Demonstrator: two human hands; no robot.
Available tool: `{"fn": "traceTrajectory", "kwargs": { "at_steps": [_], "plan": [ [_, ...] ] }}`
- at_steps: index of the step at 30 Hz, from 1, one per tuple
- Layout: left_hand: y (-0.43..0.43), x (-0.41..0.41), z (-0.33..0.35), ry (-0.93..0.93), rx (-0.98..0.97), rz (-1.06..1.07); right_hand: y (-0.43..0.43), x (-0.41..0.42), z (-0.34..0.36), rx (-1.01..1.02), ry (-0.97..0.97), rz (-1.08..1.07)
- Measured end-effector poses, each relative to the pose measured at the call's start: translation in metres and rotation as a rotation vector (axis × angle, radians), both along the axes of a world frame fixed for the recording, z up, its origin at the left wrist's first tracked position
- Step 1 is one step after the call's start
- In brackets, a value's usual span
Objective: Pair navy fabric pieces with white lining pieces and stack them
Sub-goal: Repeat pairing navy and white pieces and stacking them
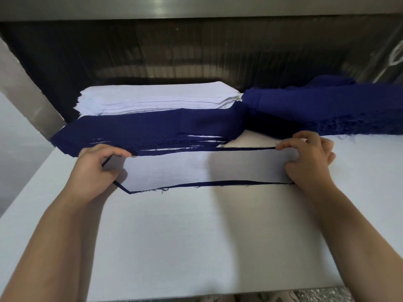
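Observation:
A white lining piece (202, 168) lies on top of a navy fabric piece (229, 183) in the middle of the table; only thin navy edges show around it. My left hand (98, 168) pinches the pair's left end. My right hand (309, 159) pinches its right end between thumb and fingers. Just behind lies a stack of paired navy and white pieces (148, 131), navy on top. Farther back stands a tall stack of white lining pieces (157, 98). A loose heap of navy fabric pieces (327, 107) with frayed edges sits at the back right.
The white table surface (196, 247) stretches toward me, ending at its front edge low in the frame. A dark machine opening (196, 51) with a metal hood spans the back. A grey metal side panel (26, 101) slants down at the left.

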State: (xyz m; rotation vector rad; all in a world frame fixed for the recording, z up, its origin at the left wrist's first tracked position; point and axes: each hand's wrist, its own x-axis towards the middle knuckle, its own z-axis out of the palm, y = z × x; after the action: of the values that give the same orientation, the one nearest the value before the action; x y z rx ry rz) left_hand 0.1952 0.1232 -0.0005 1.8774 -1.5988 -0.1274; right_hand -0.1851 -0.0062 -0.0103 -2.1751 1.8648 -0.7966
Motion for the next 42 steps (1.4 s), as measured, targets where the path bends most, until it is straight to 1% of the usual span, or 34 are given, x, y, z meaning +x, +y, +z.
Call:
{"fn": "traceTrajectory", "kwargs": {
  "at_steps": [3,5,7,11,14,16,18,20,22,24,28,32,33,34,36,37,38,42],
  "plan": [
    [0.0,-0.003,-0.002,0.102,0.014,0.004,0.001,0.002,0.001,0.059,-0.011,0.1],
    [0.0,-0.003,-0.005,0.121,0.036,0.013,0.002,0.002,0.002,0.073,-0.033,0.125],
    [-0.001,-0.001,-0.005,0.132,0.035,0.045,0.003,0.004,0.003,0.074,0.0,0.117],
    [-0.009,-0.007,-0.005,0.117,-0.074,0.122,0.004,0.019,0.006,-0.022,0.076,0.113],
    [-0.023,-0.01,0.0,0.121,-0.152,0.211,-0.003,0.039,0.014,-0.059,0.096,0.187],
    [-0.032,-0.009,0.006,0.11,-0.18,0.263,-0.01,0.055,0.02,-0.068,0.077,0.239],
    [-0.043,-0.006,0.011,0.097,-0.138,0.344,-0.019,0.071,0.026,-0.085,0.065,0.274],
    [-0.055,-0.003,0.015,0.112,-0.048,0.426,-0.03,0.089,0.031,-0.106,0.054,0.303],
    [-0.067,-0.001,0.019,0.116,0.006,0.459,-0.045,0.107,0.035,-0.102,0.077,0.335],
    [-0.081,-0.001,0.023,0.124,0.018,0.463,-0.061,0.124,0.038,-0.075,0.126,0.363],
    [-0.108,-0.004,0.034,0.227,0.021,0.428,-0.089,0.147,0.034,-0.013,0.203,0.38],
    [-0.139,-0.006,0.043,0.261,0.0,0.438,-0.11,0.16,0.029,-0.002,0.192,0.367],
    [-0.145,-0.005,0.043,0.23,0.025,0.458,-0.114,0.162,0.028,0.008,0.189,0.357],
    [-0.152,-0.003,0.04,0.16,0.061,0.476,-0.117,0.165,0.026,0.016,0.198,0.348],
    [-0.162,0.001,0.036,-0.066,0.138,0.503,-0.12,0.169,0.022,0.017,0.224,0.332],
    [-0.166,0.004,0.034,-0.158,0.163,0.517,-0.122,0.171,0.02,0.013,0.246,0.328],
    [-0.169,0.005,0.032,-0.213,0.181,0.528,-0.123,0.173,0.018,0.005,0.275,0.32],
    [-0.172,0.007,0.025,-0.233,0.318,0.548,-0.124,0.179,0.014,-0.004,0.4,0.254]
  ]
}}
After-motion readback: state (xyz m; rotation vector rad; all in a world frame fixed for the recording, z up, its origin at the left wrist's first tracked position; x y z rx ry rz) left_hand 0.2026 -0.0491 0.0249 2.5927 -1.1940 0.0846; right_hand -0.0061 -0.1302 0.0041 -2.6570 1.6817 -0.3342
